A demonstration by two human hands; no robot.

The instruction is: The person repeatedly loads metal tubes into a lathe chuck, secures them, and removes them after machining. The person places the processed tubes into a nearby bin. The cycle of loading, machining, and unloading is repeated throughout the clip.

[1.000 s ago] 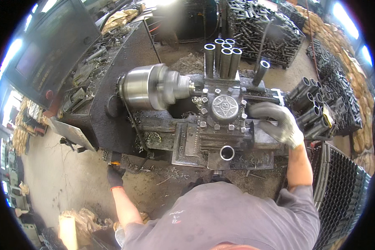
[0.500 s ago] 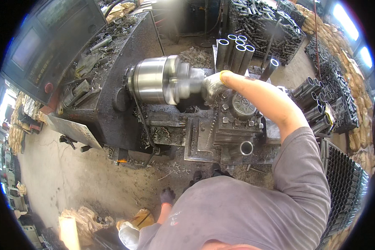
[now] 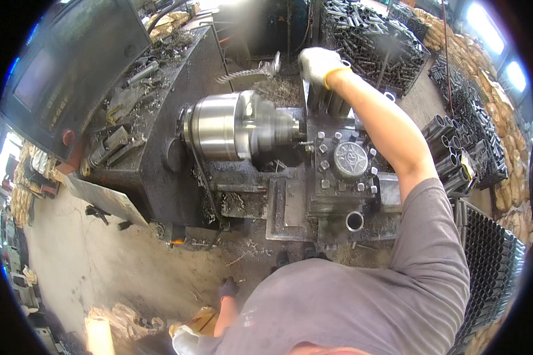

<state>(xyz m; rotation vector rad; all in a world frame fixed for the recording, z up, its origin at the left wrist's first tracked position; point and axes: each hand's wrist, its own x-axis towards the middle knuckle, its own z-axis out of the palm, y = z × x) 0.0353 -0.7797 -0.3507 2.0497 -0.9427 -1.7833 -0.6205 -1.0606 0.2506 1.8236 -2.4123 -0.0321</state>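
Note:
My right hand (image 3: 321, 64), in a white knit glove with a yellow cuff, reaches over the tops of the upright steel tubes (image 3: 336, 105) behind the lathe's tool post (image 3: 350, 160). Its fingers point down and away, so whether they hold anything is hidden. Left of it, a bright tangle of curled metal swarf (image 3: 251, 73) appears in the air, apart from the glove. The lathe chuck (image 3: 219, 126) is blurred by spinning, with a workpiece (image 3: 287, 127) in it. Low at my left side hangs my left hand (image 3: 228, 288) in a dark glove, open and touching nothing.
One short tube (image 3: 354, 221) stands upright at the carriage's near edge. More tubes (image 3: 450, 142) are bundled to the right, above a crate of stacked tubes (image 3: 491, 266). Far back is a bin of metal pieces (image 3: 373, 44). A control cabinet (image 3: 71, 65) stands left.
My right hand has moved from beside the spinning workpiece, away to the far tubes. Curled swarf now shows in the air left of it. The tool post appears further from the chuck.

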